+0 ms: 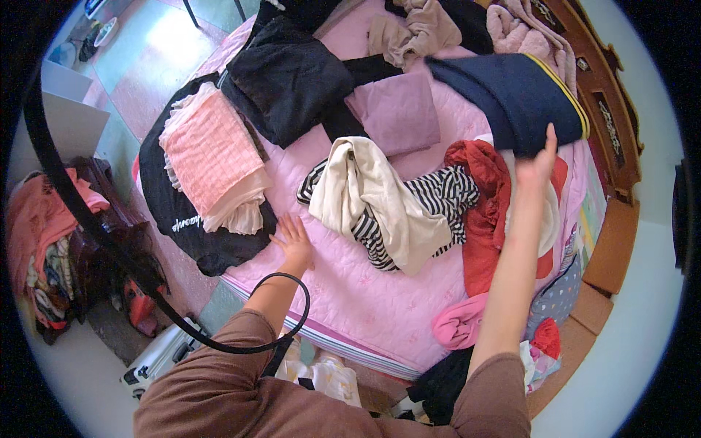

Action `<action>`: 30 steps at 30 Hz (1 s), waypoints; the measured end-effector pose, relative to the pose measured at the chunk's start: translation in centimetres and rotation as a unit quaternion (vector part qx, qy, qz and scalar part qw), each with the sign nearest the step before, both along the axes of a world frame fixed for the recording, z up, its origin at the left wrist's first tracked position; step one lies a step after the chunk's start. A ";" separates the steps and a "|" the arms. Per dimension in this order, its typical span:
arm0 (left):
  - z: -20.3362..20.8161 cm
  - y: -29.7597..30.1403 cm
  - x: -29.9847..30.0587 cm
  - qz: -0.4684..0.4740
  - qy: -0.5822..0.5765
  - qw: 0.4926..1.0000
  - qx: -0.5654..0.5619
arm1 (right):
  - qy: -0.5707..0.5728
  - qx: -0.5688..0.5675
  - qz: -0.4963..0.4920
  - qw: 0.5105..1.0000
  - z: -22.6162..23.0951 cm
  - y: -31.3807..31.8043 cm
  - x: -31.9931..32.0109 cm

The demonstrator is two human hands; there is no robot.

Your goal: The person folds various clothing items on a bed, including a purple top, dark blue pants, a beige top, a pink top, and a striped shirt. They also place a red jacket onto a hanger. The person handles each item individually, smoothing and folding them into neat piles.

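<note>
My right hand [538, 162] grips the near edge of a folded navy garment [504, 95] with a yellow-striped border, at the far right of the bed; hand and cloth are slightly blurred. With fingers spread, my left hand [294, 241] rests on the pink quilted bed cover [339, 303], at the edge of a black garment [164, 157]. On that black garment lies a folded stack of pink crinkled cloth [215, 150]. Between my hands, a cream garment [365, 197] lies crumpled over a black-and-white striped one [445, 193]. Red clothing [482, 219] sits below my right hand.
Folded black clothes [288, 80] and a mauve folded cloth [398, 113] lie farther back, with a beige garment [416, 33] beyond. A carved wooden headboard [602, 95] borders the right. A black cable [80, 212] loops across the left. A silver case [157, 354] stands below the bed.
</note>
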State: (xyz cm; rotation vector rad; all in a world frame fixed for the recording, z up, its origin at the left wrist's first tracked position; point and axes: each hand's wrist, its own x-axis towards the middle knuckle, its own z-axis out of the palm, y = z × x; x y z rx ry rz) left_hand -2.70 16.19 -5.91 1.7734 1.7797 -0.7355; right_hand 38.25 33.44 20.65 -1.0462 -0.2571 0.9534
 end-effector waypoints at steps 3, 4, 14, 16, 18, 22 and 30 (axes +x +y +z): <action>-1.4 0.7 0.6 0.015 0.004 1.000 0.024 | -0.024 -0.139 -0.128 0.982 -11.1 4.7 4.0; -1.5 0.2 0.4 0.025 -0.002 0.999 0.033 | -0.052 -0.169 -0.092 0.980 -13.5 5.8 2.3; -1.4 1.3 0.9 0.035 0.021 0.999 -0.033 | -0.088 -0.081 0.187 0.975 -24.7 25.7 -9.2; 0.1 2.8 1.3 0.045 0.026 0.994 -0.097 | -0.075 -0.148 0.207 0.964 -26.7 26.5 -9.4; -0.4 2.9 1.4 0.044 0.023 0.995 -0.084 | -0.063 -0.228 0.216 0.947 -27.9 27.1 -8.7; -1.8 1.6 0.9 0.047 0.022 0.998 -0.027 | -0.034 -0.238 0.293 0.925 -26.1 28.2 -8.9; -1.3 1.3 0.1 0.048 -0.033 0.998 0.022 | 0.110 0.300 0.459 0.829 -2.3 25.2 -5.1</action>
